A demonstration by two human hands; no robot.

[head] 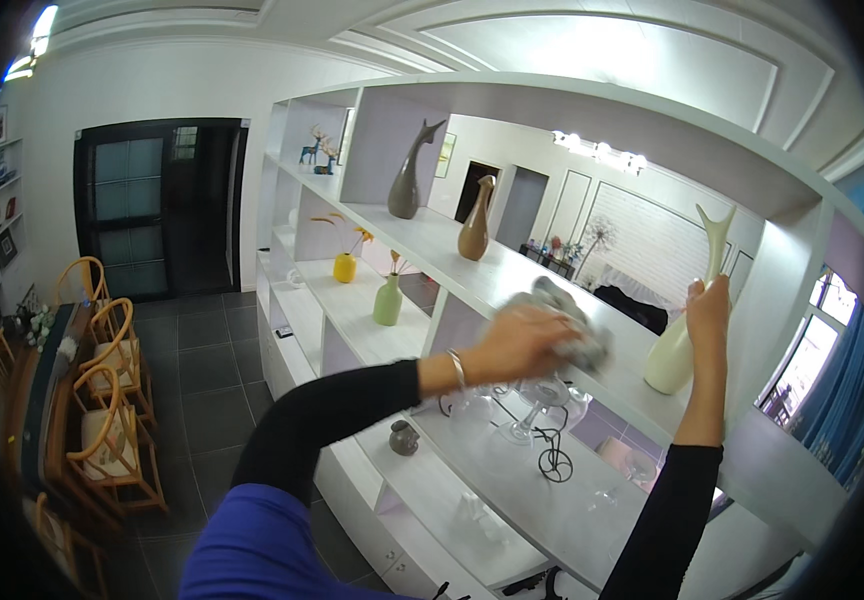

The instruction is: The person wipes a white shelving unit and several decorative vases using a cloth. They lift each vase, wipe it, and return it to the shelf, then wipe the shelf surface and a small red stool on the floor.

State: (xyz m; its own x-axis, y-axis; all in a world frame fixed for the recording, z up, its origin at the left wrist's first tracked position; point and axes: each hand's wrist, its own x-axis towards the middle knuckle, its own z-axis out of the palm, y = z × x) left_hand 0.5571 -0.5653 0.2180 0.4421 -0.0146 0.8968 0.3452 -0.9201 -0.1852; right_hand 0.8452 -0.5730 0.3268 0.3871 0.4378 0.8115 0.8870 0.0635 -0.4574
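Blurred, my left hand [518,346] is closed on a grey cloth [582,330] over the upper shelf [522,289] of a white open shelving unit. My right hand [708,311] grips the neck of a pale cream fishtail-shaped vase [673,356] near the right end of that shelf. The vase leans slightly, and whether its base touches the shelf is unclear. Further left on the same shelf stand a brown vase [475,229] and a taller grey fishtail-shaped vase [407,184].
Glassware [526,420] and a small black wire tricycle-like ornament [556,461] are below my left hand. Lower left shelves hold a green vase [387,300], a yellow vase [344,268] and a dark pot [403,438]. Deer figurines [319,154] stand far left. Wooden chairs [113,420] line a table [57,405].
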